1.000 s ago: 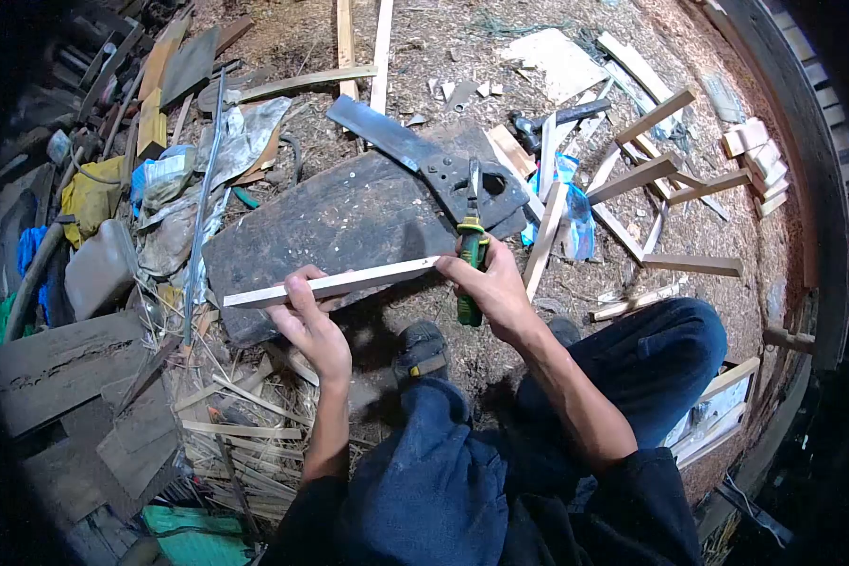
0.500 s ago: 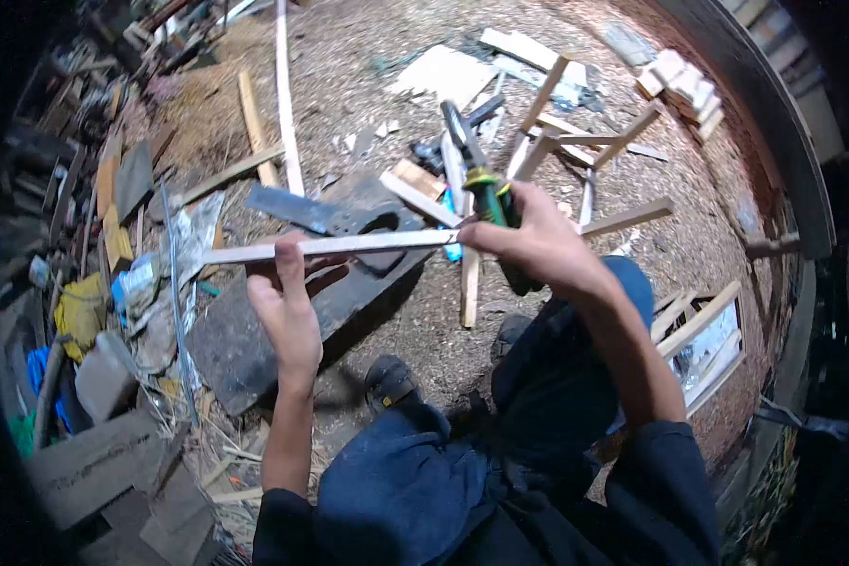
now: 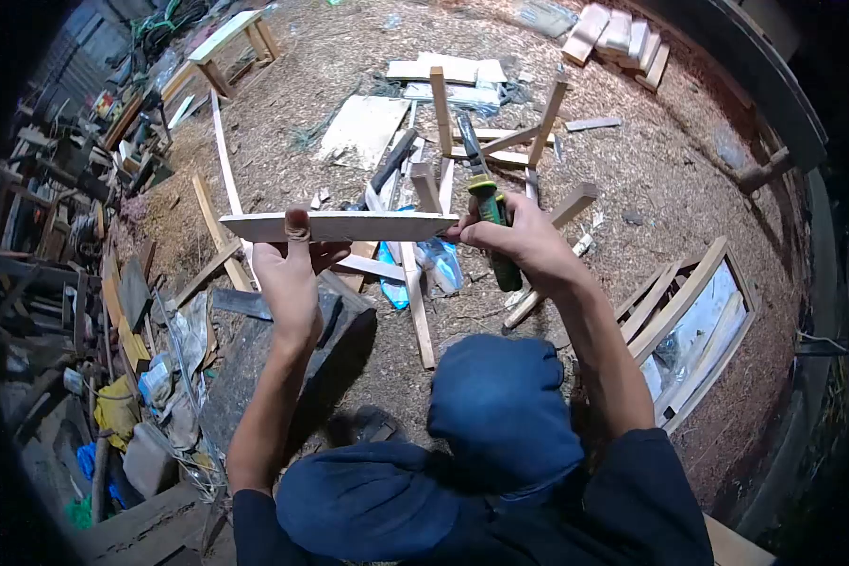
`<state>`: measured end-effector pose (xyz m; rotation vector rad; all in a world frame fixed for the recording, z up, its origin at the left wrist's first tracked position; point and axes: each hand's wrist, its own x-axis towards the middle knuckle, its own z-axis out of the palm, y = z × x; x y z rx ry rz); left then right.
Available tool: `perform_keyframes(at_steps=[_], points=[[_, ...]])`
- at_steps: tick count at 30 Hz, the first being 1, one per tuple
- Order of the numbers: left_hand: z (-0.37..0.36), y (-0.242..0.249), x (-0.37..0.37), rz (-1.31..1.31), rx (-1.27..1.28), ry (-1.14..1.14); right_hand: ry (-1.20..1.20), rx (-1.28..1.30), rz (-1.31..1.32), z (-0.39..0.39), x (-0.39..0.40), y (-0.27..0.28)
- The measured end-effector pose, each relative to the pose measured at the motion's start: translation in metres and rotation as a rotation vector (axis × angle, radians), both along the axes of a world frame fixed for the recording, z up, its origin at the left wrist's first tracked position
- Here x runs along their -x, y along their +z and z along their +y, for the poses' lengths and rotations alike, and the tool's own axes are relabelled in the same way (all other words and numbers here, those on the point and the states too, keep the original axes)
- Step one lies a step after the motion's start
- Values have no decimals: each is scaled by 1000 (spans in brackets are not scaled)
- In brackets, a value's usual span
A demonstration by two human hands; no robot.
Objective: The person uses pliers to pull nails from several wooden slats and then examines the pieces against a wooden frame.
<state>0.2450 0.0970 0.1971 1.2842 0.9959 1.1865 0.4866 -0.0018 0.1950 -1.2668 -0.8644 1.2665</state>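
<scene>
Pale wooden strip [image 3: 373, 227] held level across both hands, tool riding in the right palm

The left hand [image 3: 288, 278] is clamped on the strip, thumb over the side facing the wearer and the other fingers curled below and behind it, so this grip probably carries most of the weight. The right hand [image 3: 522, 241] is closed around a green-handled tool [image 3: 493, 217]; its fingertips also meet the strip's right end, which seems to steady that end without the tool being put down. The tool's dark metal head points up and away from the right fingers, apart from the wood, perhaps to leave that end free to handle

The strip bridges the gap between the two sets of fingers, well clear of the ground. Below the left fingers sits a dark block [image 3: 241, 363] with a flat grey blade [image 3: 241, 302] lying on it, likely placed there as a low working surface. Just beyond the right fingers stand upright wooden legs [image 3: 441, 108], and crumpled blue plastic [image 3: 446, 264] lies below and between the hands
</scene>
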Motion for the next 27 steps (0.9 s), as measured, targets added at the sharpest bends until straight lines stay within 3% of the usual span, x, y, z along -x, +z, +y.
perform_keyframes(at_steps=[15,21,23,24,27], points=[[6,-70,-80,197,118,-131,-378,43,-175,-40,-37,-85],[-12,-121,-98,147,245,-189,-434,188,-444,-53,-31,-141],[-13,-140,-98,183,293,-240,-584,244,-578,-52,-25,-160],[-13,-151,-99,185,335,-257,-611,331,-515,-51,-23,-168],[-18,-170,-111,253,290,-283,-621,375,-668,-51,-22,-188]])
